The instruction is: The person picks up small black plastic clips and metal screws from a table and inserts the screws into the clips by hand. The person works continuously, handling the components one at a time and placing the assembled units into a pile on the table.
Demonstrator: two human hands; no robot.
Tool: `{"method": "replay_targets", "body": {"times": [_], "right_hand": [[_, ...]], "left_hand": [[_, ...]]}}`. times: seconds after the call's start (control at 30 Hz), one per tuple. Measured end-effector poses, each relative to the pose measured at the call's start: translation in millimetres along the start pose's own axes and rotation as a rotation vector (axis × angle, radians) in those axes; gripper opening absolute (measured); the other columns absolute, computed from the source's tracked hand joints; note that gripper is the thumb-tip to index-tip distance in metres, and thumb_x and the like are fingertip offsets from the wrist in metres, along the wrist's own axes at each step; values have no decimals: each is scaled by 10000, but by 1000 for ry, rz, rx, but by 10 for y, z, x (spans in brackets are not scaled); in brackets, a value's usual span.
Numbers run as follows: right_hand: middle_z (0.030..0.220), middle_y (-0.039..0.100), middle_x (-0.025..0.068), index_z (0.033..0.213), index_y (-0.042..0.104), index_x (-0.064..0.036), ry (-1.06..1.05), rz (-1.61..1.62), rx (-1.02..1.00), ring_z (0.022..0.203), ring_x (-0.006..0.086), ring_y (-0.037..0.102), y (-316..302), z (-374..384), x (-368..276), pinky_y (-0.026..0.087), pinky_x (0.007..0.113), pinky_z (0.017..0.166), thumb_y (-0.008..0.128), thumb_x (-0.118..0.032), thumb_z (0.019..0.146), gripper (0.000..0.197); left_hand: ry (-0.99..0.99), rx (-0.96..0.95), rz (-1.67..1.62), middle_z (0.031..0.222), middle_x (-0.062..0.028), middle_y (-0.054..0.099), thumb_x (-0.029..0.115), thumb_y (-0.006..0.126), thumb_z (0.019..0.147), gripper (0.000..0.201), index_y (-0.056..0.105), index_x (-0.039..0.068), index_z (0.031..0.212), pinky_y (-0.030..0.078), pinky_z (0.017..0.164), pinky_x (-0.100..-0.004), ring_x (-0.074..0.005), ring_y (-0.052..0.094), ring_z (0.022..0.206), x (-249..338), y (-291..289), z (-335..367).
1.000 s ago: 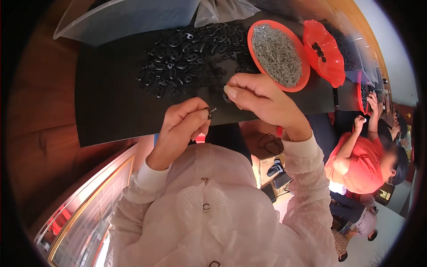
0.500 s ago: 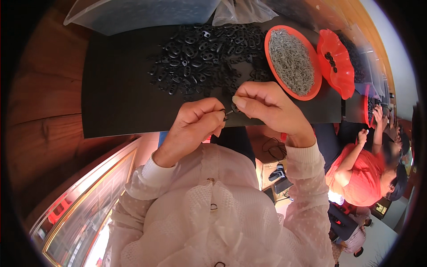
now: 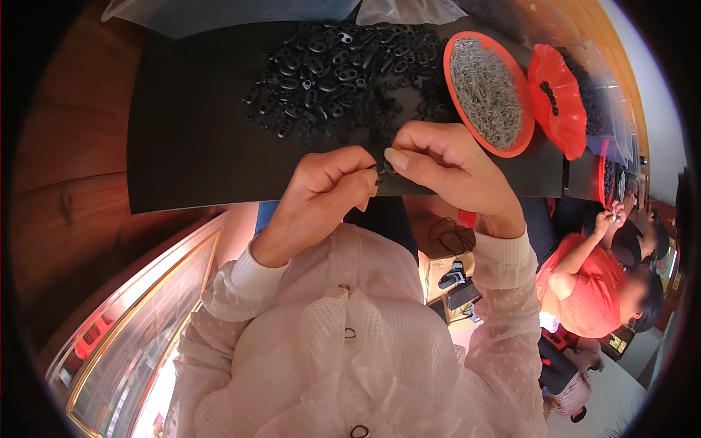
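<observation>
Just above the table's near edge my two hands almost meet. Between the thumb and finger of my left hand (image 3: 321,191) is a small black plastic cord-lock part (image 3: 378,175), mostly covered by the fingertips. My right hand (image 3: 456,162) pinches another black cord-lock piece (image 3: 390,169), close against the first. A thin bit of metal spring seems to sit between the two, too small to make out clearly. Beyond my hands lies a heap of black cord-lock pieces (image 3: 321,80), some with two holes. To its right stands a red bowl (image 3: 450,73) full of small metal springs (image 3: 488,91).
A wavy red dish (image 3: 566,120) with a few black bits stands right of the springs. A clear plastic bin (image 3: 226,14) and plastic bag (image 3: 409,10) line the far edge of the dark table (image 3: 190,146). A co-worker in red (image 3: 591,285) sits at the right.
My hands have come closer together, and the spring that showed between the two black parts is now mostly hidden. The view has shifted slightly. The co-worker's hands have come together.
</observation>
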State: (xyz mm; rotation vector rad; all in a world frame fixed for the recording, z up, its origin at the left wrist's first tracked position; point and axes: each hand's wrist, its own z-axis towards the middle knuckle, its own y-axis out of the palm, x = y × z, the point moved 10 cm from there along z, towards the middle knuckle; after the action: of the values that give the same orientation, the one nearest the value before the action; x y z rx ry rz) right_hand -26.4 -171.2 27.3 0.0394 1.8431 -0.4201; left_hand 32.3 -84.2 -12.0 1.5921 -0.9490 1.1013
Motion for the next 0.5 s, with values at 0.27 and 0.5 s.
{"method": "replay_targets", "body": {"times": [0.27, 0.5], "right_hand": [[612, 332, -16, 701, 438, 2, -37, -28, -4, 589, 61, 299, 36, 17, -14, 267, 275, 495, 599, -149, 929, 317], [615, 383, 50, 761, 492, 14, -164, -108, -10, 565, 101, 349, 44, 23, -126, 316, 288, 494, 597, -172, 936, 275]], "left_hand": [[26, -13, -50, 653, 27, 527, 81, 535, 919, 140, 588, 23, 803, 347, 517, -206, -27, 441, 593, 23, 18, 2], [-7, -67, -96, 663, 21, 532, 109, 538, 947, 157, 594, 21, 830, 368, 529, -207, -32, 464, 611, 23, 28, -2]]}}
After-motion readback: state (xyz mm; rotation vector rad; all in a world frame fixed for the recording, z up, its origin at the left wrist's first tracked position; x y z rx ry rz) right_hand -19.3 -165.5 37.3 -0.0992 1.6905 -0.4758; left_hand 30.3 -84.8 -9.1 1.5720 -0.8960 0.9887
